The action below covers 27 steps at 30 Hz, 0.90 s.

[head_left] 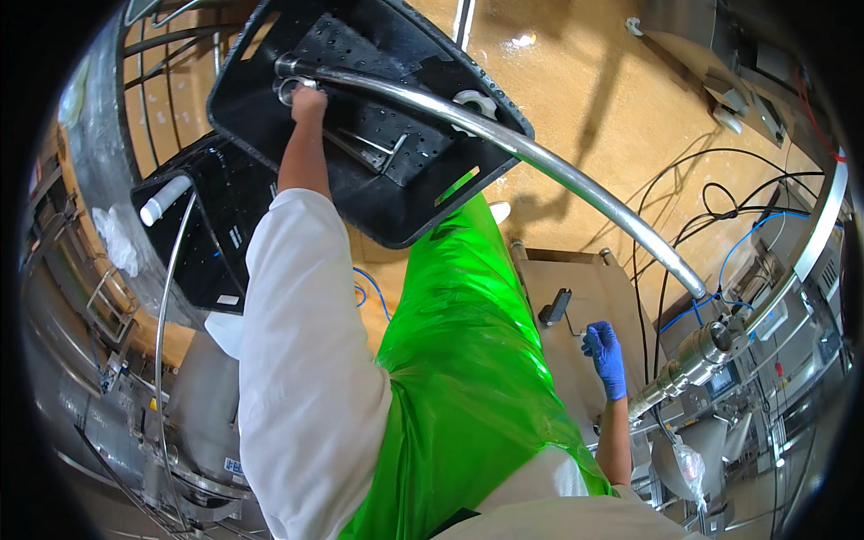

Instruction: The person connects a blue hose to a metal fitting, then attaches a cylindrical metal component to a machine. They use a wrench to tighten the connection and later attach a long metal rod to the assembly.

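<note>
My bare left hand [309, 104] reaches into a black plastic crate [378, 216] and closes on a shiny metal ring-shaped fitting [290, 87]. Right beside it is the flanged end of a long curved steel pipe [504, 135]. From the crate the pipe arches over its rim to the right. Inside the crate also lie a white ring-shaped part [474, 104] and thin metal pieces [373, 153]. My right hand [606, 355], in a blue glove, is held near my right side with its fingers curled. Whatever they hold, if anything, is hidden.
A second black crate [202, 243] with a white cylinder [166, 200] stands at the left. On a steel surface [585, 297] at the right lies a small black block [556, 308]. Steel fittings [702, 355] and loose cables [711, 216] are further right. A green apron [468, 333] covers my front.
</note>
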Each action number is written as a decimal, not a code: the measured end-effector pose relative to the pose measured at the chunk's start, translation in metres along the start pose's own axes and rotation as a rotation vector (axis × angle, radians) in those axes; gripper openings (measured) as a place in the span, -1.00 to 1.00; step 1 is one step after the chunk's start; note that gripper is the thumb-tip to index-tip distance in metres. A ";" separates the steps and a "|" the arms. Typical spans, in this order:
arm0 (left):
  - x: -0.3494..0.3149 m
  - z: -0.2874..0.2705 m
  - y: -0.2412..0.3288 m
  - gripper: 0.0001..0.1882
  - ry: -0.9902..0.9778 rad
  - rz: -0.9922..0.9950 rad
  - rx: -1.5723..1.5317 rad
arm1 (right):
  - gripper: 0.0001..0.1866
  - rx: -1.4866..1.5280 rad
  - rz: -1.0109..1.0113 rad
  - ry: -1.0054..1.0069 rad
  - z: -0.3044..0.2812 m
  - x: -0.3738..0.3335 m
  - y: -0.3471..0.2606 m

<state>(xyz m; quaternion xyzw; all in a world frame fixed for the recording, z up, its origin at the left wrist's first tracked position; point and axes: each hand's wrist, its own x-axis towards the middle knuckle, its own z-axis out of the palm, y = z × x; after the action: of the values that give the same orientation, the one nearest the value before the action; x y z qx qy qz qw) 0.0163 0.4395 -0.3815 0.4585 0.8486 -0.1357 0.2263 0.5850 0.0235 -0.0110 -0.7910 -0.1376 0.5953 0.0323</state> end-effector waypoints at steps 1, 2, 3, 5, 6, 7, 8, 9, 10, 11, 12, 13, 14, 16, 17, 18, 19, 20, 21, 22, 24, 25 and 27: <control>0.003 -0.008 0.009 -0.42 -0.106 -0.087 -0.026 | -0.80 -0.003 0.020 0.007 0.003 0.002 -0.002; 0.004 -0.007 0.006 -0.48 -0.103 -0.081 0.003 | -0.80 -0.010 0.035 0.008 0.004 0.004 -0.007; 0.006 -0.006 0.003 -0.54 -0.099 -0.074 0.031 | -0.80 -0.018 0.049 0.010 0.004 0.007 -0.012; 0.003 -0.009 0.004 -0.62 -0.053 -0.069 0.032 | -0.81 -0.026 0.031 0.006 0.007 0.008 -0.026; 0.001 -0.011 0.005 -0.62 -0.066 -0.039 0.071 | -0.81 -0.027 0.001 0.001 0.009 0.011 -0.035; -0.010 -0.023 0.010 -0.62 -0.072 -0.010 0.116 | -0.81 -0.024 -0.032 -0.009 0.012 0.012 -0.042; -0.018 -0.025 0.011 -0.62 -0.029 0.005 0.105 | -0.81 -0.058 -0.089 -0.017 0.011 0.014 -0.047; -0.026 -0.023 0.011 -0.64 0.046 -0.006 0.079 | -0.81 -0.095 -0.147 -0.025 0.009 0.016 -0.051; -0.031 -0.026 0.002 -0.67 -0.046 -0.026 -0.058 | -0.81 -0.126 -0.215 -0.038 0.008 0.018 -0.057; -0.038 -0.034 -0.002 -0.69 -0.139 -0.043 -0.199 | -0.80 -0.160 -0.251 -0.027 0.009 0.020 -0.067; -0.055 -0.036 -0.005 -0.69 -0.205 -0.091 -0.352 | -0.80 -0.196 -0.288 -0.016 0.010 0.020 -0.079; -0.069 -0.032 -0.015 -0.68 -0.151 -0.013 -0.419 | -0.80 -0.225 -0.323 -0.005 0.011 0.017 -0.090; -0.092 -0.038 -0.014 -0.69 -0.161 -0.033 -0.539 | -0.79 -0.257 -0.385 -0.014 0.014 0.014 -0.103; -0.159 -0.069 0.002 -0.79 -0.168 -0.027 -0.867 | -0.79 -0.287 -0.494 -0.006 0.026 0.009 -0.128; -0.185 -0.075 -0.001 -0.79 -0.205 0.052 -0.895 | -0.77 -0.272 -0.525 -0.013 0.031 0.009 -0.136; -0.227 -0.100 0.016 -0.79 -0.246 0.116 -0.970 | -0.75 -0.248 -0.550 -0.010 0.036 0.010 -0.143; -0.257 -0.110 0.023 -0.80 -0.304 0.214 -0.948 | -0.69 -0.158 -0.543 -0.073 0.040 0.005 -0.153; -0.297 -0.131 0.045 -0.79 -0.377 0.310 -1.017 | -0.63 -0.064 -0.535 -0.116 0.046 0.001 -0.162; -0.336 -0.149 0.068 -0.77 -0.483 0.362 -1.079 | -0.55 0.051 -0.581 -0.168 0.052 0.011 -0.159; -0.368 -0.158 0.087 -0.76 -0.600 0.465 -1.093 | -0.47 0.172 -0.627 -0.209 0.057 0.017 -0.153; -0.421 -0.157 0.126 -0.73 -0.769 0.667 -1.030 | -0.40 0.520 -0.482 -0.344 0.052 -0.001 -0.160; -0.445 -0.153 0.144 -0.72 -0.823 0.770 -0.945 | -0.42 0.714 -0.508 -0.378 0.049 -0.011 -0.159; -0.502 -0.163 0.186 -0.71 -1.122 0.902 -0.972 | -0.46 1.092 -0.589 -0.480 0.033 -0.025 -0.156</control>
<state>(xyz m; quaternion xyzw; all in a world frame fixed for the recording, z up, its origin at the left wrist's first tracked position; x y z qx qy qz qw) 0.3696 0.2521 0.0099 0.4688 0.3127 0.1385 0.8144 0.5190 0.1635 0.0367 -0.4359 -0.0302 0.7055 0.5580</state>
